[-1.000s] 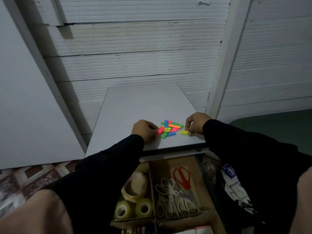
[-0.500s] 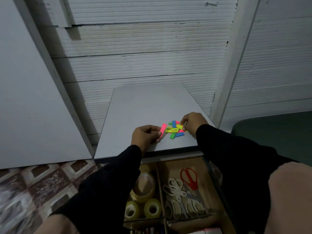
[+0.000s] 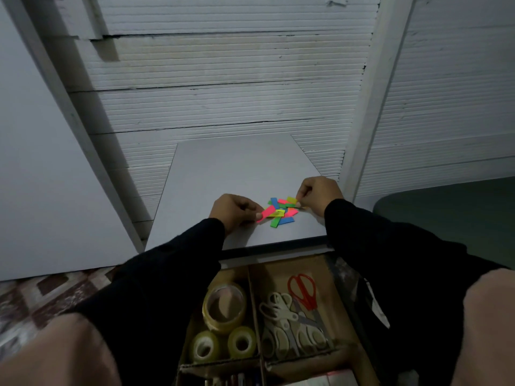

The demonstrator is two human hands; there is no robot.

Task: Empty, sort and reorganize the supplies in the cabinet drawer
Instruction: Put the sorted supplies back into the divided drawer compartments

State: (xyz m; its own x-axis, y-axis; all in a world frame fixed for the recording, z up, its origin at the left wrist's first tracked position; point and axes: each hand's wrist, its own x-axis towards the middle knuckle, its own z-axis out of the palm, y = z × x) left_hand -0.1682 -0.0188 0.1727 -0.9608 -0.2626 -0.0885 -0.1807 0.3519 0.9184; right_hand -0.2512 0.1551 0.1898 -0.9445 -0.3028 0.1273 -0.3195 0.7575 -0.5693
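A small heap of bright paper tabs (image 3: 281, 214), pink, yellow, green, blue and orange, lies near the front edge of the white cabinet top (image 3: 237, 168). My left hand (image 3: 232, 211) sits at the heap's left side and pinches a pink tab (image 3: 267, 212) by its end. My right hand (image 3: 317, 193) is at the heap's right side, fingers curled, pinching a yellow tab (image 3: 292, 201). Below the top the drawer (image 3: 338, 296) stands pulled out, with cardboard dividers.
In the drawer, three tape rolls (image 3: 224, 306) fill the left compartment, while red scissors (image 3: 303, 291) and several white scissors (image 3: 281, 324) lie in the right one. A white board (image 3: 41, 162) leans at the left. A white post (image 3: 370, 107) rises at the right.
The tabs have been drawn from a spread into a tighter heap. My right hand moved left from a lone yellow tab onto the heap's edge. My left hand took a pink tab.
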